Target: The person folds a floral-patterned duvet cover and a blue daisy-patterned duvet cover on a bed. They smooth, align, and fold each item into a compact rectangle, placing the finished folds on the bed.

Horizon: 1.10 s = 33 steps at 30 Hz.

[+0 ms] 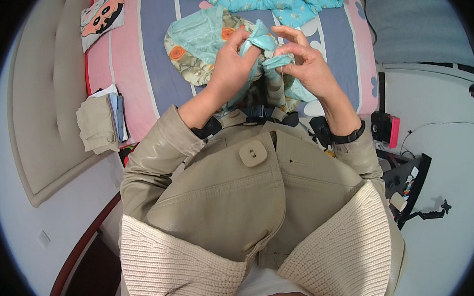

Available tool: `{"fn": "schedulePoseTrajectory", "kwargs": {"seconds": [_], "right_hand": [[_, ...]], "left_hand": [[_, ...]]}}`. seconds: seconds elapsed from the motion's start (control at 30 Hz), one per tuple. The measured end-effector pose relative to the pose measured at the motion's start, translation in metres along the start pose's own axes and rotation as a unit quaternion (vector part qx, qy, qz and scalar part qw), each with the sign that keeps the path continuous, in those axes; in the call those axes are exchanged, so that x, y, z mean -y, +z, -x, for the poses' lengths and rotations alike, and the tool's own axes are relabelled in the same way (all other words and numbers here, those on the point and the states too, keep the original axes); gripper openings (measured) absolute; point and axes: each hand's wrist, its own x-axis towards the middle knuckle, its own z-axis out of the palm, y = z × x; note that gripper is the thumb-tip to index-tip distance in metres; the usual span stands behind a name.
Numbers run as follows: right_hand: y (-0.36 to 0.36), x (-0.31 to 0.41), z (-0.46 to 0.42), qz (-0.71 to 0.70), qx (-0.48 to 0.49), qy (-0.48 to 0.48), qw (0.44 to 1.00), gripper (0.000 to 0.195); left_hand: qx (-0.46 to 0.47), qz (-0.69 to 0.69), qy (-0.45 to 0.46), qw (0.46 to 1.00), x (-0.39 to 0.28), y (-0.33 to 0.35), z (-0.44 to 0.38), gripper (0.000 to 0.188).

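Note:
My left hand (234, 61) pinches a gathered end of turquoise fabric, its thumb and fingers closed on the cloth. A second turquoise edge is held between the thumb and fingers of my right hand (306, 60), whose index finger is raised. Both edges seem to belong to one fabric piece (197, 35), turquoise on one side and printed with orange roses and grey-green leaves on the other. Part of it spreads on the bed to the left, and part hangs down between my hands towards my coat. What kind of piece it is, I cannot tell.
The striped bed sheet (158, 67) lies beneath. A turquoise floral quilt (245, 1) is bunched at the far side. Left are a cartoon pillow (103, 20), folded clothes (99, 123) and a padded headboard (57, 89). A black shelf unit (407, 179) stands at right.

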Motion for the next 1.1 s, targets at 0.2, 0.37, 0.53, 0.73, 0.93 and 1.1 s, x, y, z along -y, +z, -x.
{"fn": "schedulePoseTrajectory", "kwargs": {"seconds": [0.2,0.37,0.53,0.73,0.93,1.1], "right_hand": [[-0.002,0.003,-0.005,-0.119,0.011,0.073,0.990,0.021],[-0.008,-0.004,-0.011,-0.156,0.041,0.087,0.983,0.018],[-0.015,-0.009,-0.019,-0.213,0.048,0.082,0.973,0.019],[-0.029,-0.002,-0.035,-0.080,0.158,0.036,0.984,0.018],[-0.030,0.015,-0.045,0.088,0.102,0.043,0.990,0.018],[-0.040,0.046,-0.061,0.103,0.003,0.005,0.995,0.015]], "left_hand": [[0.014,0.034,-0.013,0.999,-0.002,0.003,-0.005,0.014],[0.097,-0.082,-0.021,0.992,-0.007,-0.002,-0.003,0.014],[0.124,-0.134,0.007,0.983,-0.016,-0.004,-0.005,0.015],[0.145,-0.154,0.055,0.976,-0.013,-0.012,-0.010,0.017],[0.036,-0.174,0.076,0.981,-0.022,-0.013,-0.014,0.015],[0.079,-0.094,0.057,0.991,-0.036,0.001,0.003,0.020]]}}
